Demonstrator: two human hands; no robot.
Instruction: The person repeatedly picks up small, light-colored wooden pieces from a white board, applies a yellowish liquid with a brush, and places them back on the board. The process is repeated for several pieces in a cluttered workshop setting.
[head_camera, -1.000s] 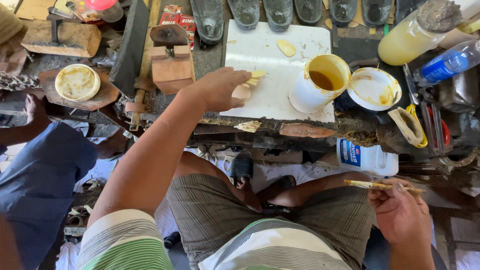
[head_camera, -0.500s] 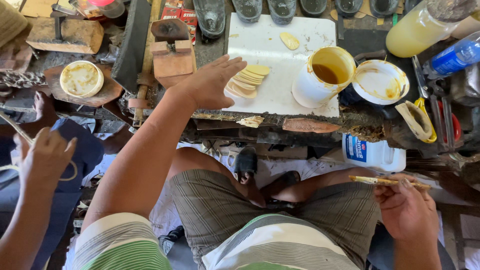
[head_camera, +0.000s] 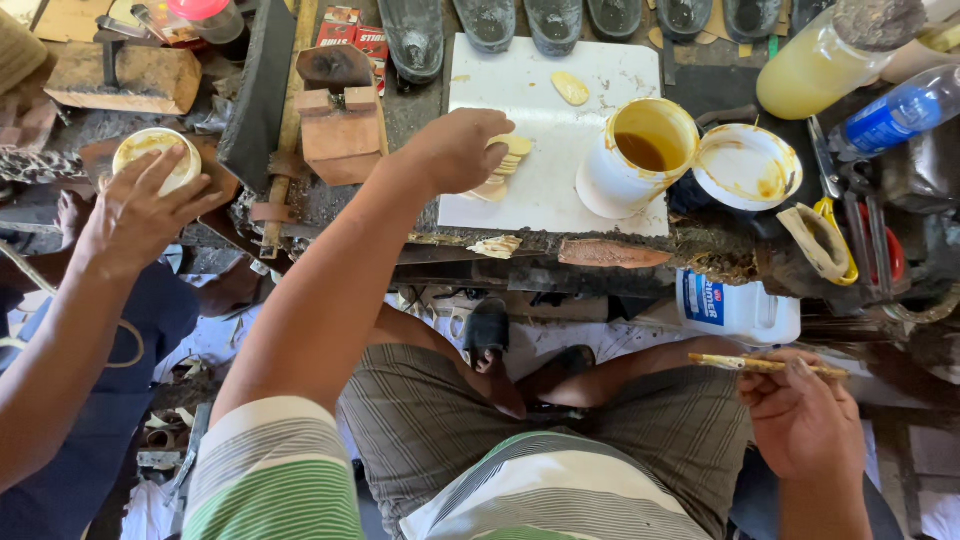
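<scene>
Pale cutouts (head_camera: 505, 165) still under left hand (head_camera: 455, 150); stick (head_camera: 765, 365) still pinched in right hand (head_camera: 800, 420).

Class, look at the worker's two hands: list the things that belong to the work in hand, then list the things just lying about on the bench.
In use:
left hand on the stack of tan pieces
white board
right hand holding the brush
open glue tin

Lying about:
plastic bottle
wooden block
scissors
white jug
</scene>
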